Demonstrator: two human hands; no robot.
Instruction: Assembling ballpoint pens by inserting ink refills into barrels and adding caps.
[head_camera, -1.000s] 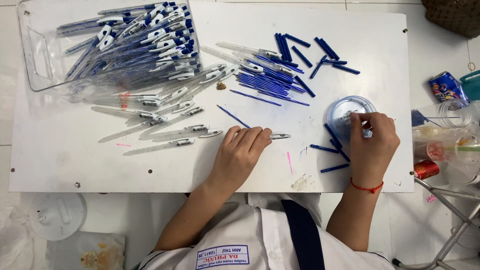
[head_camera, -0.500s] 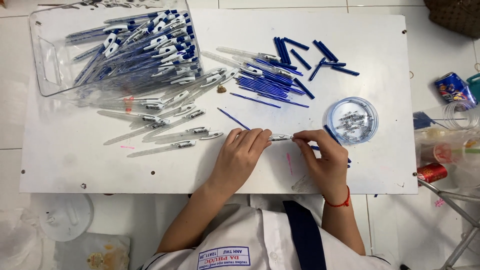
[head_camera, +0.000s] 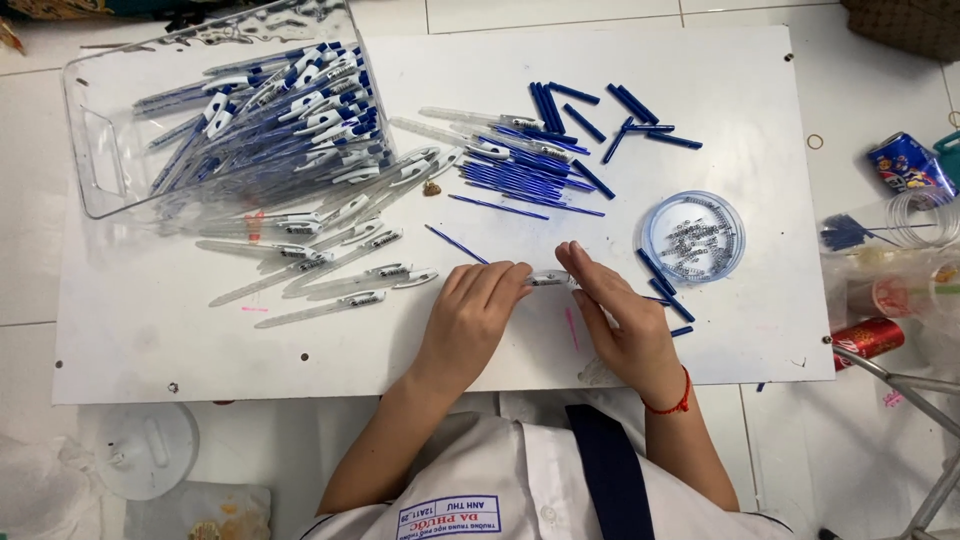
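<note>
Clear pen barrel (head_camera: 548, 279) gripped at both ends.
It is pinched between left hand (head_camera: 470, 318) and right hand (head_camera: 622, 325) over the white board (head_camera: 150, 340).

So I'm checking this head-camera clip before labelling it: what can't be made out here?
- Pen part between the left hand and right hand: mostly covered by fingers; its exact kind is unclear.
- Small metal pieces in the round blue dish: too small to identify.
- Pens deep in the clear bin: overlapped, uncountable.
- Red can and cups at right: partly hidden by clutter.
</note>
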